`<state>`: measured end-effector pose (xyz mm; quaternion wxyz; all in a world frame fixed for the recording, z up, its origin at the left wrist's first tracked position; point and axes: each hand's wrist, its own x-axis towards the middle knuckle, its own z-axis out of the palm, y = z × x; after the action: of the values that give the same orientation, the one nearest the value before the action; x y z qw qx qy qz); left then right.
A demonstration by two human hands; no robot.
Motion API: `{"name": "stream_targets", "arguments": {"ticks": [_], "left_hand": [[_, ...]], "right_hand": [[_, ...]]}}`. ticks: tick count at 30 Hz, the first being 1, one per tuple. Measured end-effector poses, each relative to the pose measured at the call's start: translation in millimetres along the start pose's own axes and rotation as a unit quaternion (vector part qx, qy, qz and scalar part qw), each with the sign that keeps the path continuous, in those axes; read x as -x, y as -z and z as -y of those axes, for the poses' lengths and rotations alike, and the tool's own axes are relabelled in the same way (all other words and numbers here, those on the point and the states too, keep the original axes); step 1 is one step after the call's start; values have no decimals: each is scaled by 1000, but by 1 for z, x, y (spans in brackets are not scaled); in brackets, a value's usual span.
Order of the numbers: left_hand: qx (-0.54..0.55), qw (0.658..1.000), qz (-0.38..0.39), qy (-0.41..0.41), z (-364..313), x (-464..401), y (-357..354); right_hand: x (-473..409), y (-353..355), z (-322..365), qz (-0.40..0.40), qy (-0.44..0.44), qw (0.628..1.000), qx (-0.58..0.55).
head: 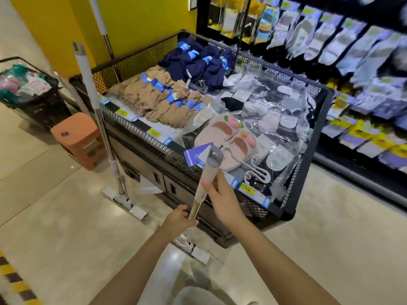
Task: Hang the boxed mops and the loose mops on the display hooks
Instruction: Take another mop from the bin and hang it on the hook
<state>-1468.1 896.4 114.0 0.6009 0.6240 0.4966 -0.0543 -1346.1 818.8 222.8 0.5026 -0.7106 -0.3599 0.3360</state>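
At the far left of the frame a black plastic crate (33,106) holds wrapped goods, and a squat orange plastic stool (77,137) stands on the pale tiled floor just right of it. Next comes a loose flat mop with a grey sleeve and steel pole (100,119), propped upright against the corner of the black wire-mesh bin (308,164); its folded head rests on the floor at centre left. A second pole rises behind it toward the top of the frame, blurred.

Lower centre, the left hand (178,220) is closed around the steel shaft of another loose mop with a grey hanging-loop handle (207,172). The right hand (222,197), just above, pinches the grey sleeve between thumb and fingers. That mop stands tilted in front of the bin, loop at mid-frame, head near the floor below the hands.

The bin itself is heaped with tan, navy and packaged socks. Far right, a black rack of hanging sock packets (341,51) fills the upper corner.

As for progress, I'd judge it early or mid-way: no mop display hooks and no boxed mops are in sight, one mop is in hand, and at least one more waits unhung.
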Motion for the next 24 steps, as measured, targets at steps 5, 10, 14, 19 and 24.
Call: {"name": "stream_targets", "arguments": {"ticks": [5,10,14,19,24], "left_hand": [[4,999,33,-29,6,-10,-9],[-28,996,61,-53,16,-5,-21],[-32,994,78,-62,13,12,-37],[-88,974,154,-143,-14,46,-68],[-93,949,222,-203,-43,89,-132]], "right_hand": [[26,3,-2,-44,4,999,3],[43,16,12,-74,23,997,-25],[64,36,29,-94,48,993,-52],[101,81,48,-152,91,980,-89],[164,139,56,-218,110,963,-117]]}}
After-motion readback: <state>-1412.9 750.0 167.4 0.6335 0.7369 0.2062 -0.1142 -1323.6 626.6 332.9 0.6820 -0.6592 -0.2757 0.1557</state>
